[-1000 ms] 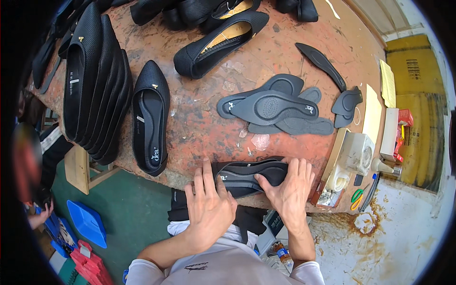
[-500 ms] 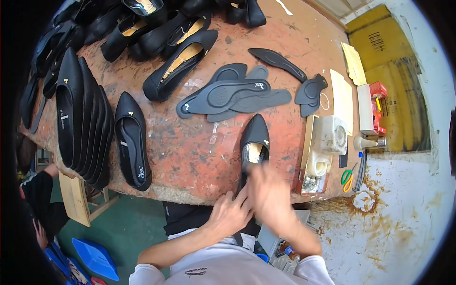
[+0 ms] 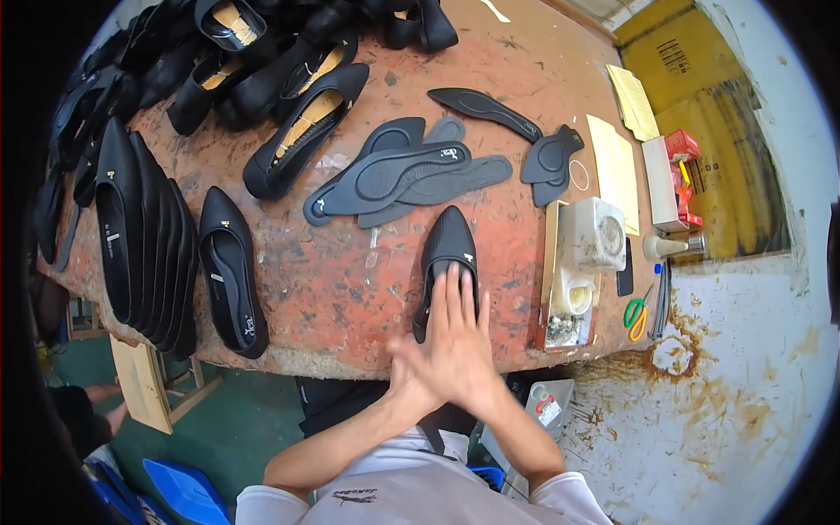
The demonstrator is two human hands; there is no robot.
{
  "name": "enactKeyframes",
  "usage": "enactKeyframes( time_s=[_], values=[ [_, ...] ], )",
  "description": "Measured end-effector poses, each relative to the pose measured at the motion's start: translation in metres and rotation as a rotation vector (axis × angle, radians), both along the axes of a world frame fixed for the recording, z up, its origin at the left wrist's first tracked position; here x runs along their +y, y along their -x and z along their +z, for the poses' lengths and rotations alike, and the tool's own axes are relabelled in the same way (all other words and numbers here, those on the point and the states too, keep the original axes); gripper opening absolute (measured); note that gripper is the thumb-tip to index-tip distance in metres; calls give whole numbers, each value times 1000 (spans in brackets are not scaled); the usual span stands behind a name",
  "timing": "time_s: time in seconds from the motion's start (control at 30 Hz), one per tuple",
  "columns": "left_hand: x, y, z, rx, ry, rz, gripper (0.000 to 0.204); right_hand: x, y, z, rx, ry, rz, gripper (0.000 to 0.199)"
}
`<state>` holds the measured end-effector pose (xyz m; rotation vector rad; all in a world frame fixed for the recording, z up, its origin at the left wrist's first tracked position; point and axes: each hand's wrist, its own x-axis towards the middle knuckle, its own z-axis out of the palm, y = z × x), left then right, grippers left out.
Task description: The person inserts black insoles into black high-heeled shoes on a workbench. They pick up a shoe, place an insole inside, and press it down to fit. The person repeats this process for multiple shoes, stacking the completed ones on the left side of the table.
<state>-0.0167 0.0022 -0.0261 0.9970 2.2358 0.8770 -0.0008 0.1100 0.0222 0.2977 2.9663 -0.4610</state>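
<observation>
A black pointed flat shoe [image 3: 451,234] with a small gold ornament lies near the front edge of the table, toe pointing away from me. My right hand [image 3: 461,350] rests over its opening, fingers stretched out and the fingertips reaching into the mouth of the shoe. Below and left of it, my left hand [image 3: 409,387] is at the heel end, partly covered by the right; its fingers are mostly hidden. Beyond the shoe lies a loose pile of dark insoles [image 3: 407,179]. A finished-looking black flat [image 3: 229,280] with an insole inside stands to the left.
A row of nested black shoes [image 3: 144,254] stands at the left, with a heap of black shoes [image 3: 262,96] behind. Smaller pads [image 3: 553,166] lie right of the insoles. Along the right edge are a grimy white container [image 3: 591,236], scissors [image 3: 636,317] and a phone [image 3: 624,269].
My right hand, blurred over the shoe's heel before, now lies flat with fingers reaching into the opening. The whole view has shifted slightly.
</observation>
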Motion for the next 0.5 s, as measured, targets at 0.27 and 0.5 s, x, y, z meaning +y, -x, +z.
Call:
enactKeyframes(
  time_s=[0.27,0.5],
  values=[
    [2,-6,0,259,-224,176,75,-7,8,-8,314,-199,75,106],
    [1,-3,6,168,49,-20,63,19,35,-25,326,-101,30,100]
  ],
)
